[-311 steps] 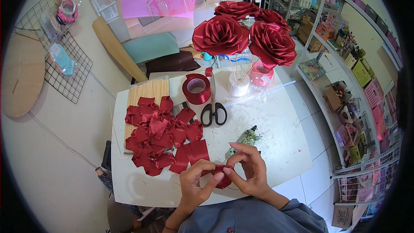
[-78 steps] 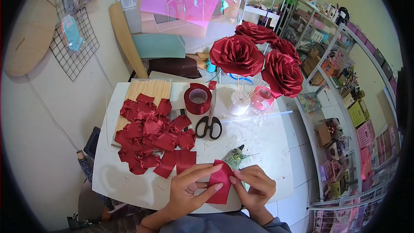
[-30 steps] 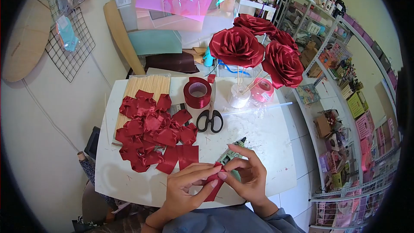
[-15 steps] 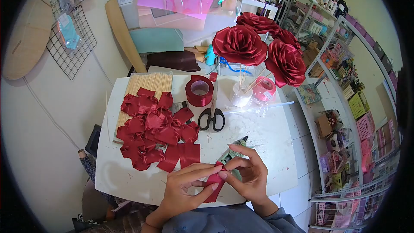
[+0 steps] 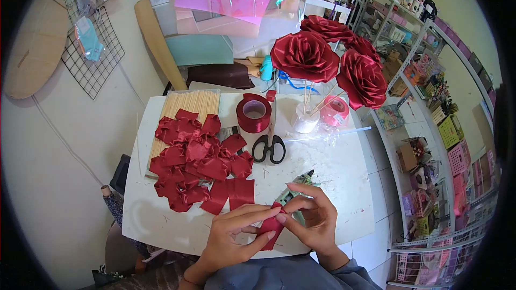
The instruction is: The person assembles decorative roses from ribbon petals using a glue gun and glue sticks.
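Near the table's front edge, my left hand [image 5: 232,235] grips a red ribbon piece [image 5: 271,232] between thumb and fingers. My right hand [image 5: 313,221] pinches the upper end of the same piece, its index finger raised. Behind my right hand lies a green glue gun [image 5: 290,195], partly hidden, its dark nozzle pointing away. To the left is a pile of folded red ribbon petals [image 5: 196,153], with flat cut pieces [image 5: 240,192] at its front. Black-handled scissors [image 5: 269,149] and a red ribbon roll [image 5: 253,113] are farther back.
Wooden sticks [image 5: 193,102] lie under the petals. Large red ribbon roses [image 5: 305,57] stand on sticks in a white holder [image 5: 306,118], beside a pink roll [image 5: 334,110]. Shelves [image 5: 430,145] with baskets line the right side. The white table [image 5: 344,209] has curved corners.
The whole view has shifted slightly, so the table and its objects appear a little farther right. Both hands keep nearly the same hold, with the ribbon piece slightly more folded.
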Demonstrator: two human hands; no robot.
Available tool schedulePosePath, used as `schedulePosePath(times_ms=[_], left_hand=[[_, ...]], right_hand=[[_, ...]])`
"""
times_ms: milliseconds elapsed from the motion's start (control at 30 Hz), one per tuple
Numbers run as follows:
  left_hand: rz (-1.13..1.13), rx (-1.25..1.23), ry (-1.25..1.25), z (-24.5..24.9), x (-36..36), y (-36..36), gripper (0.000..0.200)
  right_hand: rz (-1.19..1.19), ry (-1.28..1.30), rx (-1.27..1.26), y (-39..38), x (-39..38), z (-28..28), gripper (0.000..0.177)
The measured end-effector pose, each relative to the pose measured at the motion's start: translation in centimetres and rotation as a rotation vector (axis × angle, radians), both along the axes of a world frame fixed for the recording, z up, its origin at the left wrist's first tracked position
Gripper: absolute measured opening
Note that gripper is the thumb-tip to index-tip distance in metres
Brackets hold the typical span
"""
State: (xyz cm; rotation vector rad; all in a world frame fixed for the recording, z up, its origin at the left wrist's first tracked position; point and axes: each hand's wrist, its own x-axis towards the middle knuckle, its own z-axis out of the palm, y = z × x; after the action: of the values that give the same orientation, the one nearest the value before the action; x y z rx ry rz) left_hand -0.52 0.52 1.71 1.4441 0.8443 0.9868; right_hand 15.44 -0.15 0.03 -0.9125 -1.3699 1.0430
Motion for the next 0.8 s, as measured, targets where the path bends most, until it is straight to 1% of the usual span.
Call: schedulePosePath(times_ms=[67,133,167,233,267,333,367,400,467,500,600,667,733,800], left_hand=[[-0.01,0.005,0.017,-0.4,-0.4,0.0,0.038],[-0.028,0.001,0.039,-0.5,-0.7,0.0,0.04],[-0.02,-0.055,-0.055,-0.5,-0.7,0.1,0.04],[-0.02,-0.137,-0.276,-0.2,-0.5,0.0,0.04],[-0.022,-0.134,-0.273,-0.3,-0.5,0.0,0.04],[-0.043,-0.175,-0.519,-1.3,-0.5,0.3,0.043],[-0.067,-0.174,-0.549,-1.7,-0.5,0.5,0.046],[-0.065,-0.171,-0.55,-1.8,-0.5,0.5,0.046],[-0.042,-0.162,-0.559,-1.9,-0.2,0.4,0.046],[-0.043,-0.162,-0.559,-1.8,-0.1,0.3,0.046],[-0.048,-0.136,-0.526,-1.2,0.2,0.1,0.045],[-0.002,-0.069,-0.387,-0.7,0.3,-0.1,0.044],[0.037,-0.03,-0.364,-0.7,0.7,-0.4,0.044],[0.069,0.013,-0.342,-0.6,0.9,-0.4,0.043]], right_hand=[[0.003,-0.006,0.009,0.1,0.0,0.1,0.053],[0.043,0.074,-0.06,-0.1,0.0,0.4,0.054],[0.037,0.082,-0.063,-0.3,0.0,0.7,0.054],[0.078,0.287,-0.121,-0.6,0.1,1.2,0.052],[0.077,0.291,-0.118,-0.7,0.3,0.8,0.052],[0.208,0.247,0.079,-1.0,1.1,-0.4,0.044],[0.197,0.133,0.142,-1.2,1.2,0.0,0.033],[0.199,0.132,0.143,-1.2,1.4,0.1,0.033],[0.282,-0.011,0.261,-1.3,1.6,0.1,0.023],[0.262,-0.035,0.272,-1.2,1.6,0.2,0.02],[0.271,-0.056,0.28,-1.0,1.8,0.1,0.02],[0.26,-0.052,0.282,-0.9,1.8,-0.1,0.02],[0.243,-0.049,0.283,-1.0,1.8,-0.3,0.02],[0.194,-0.011,0.225,-1.0,1.8,-0.5,0.019]])
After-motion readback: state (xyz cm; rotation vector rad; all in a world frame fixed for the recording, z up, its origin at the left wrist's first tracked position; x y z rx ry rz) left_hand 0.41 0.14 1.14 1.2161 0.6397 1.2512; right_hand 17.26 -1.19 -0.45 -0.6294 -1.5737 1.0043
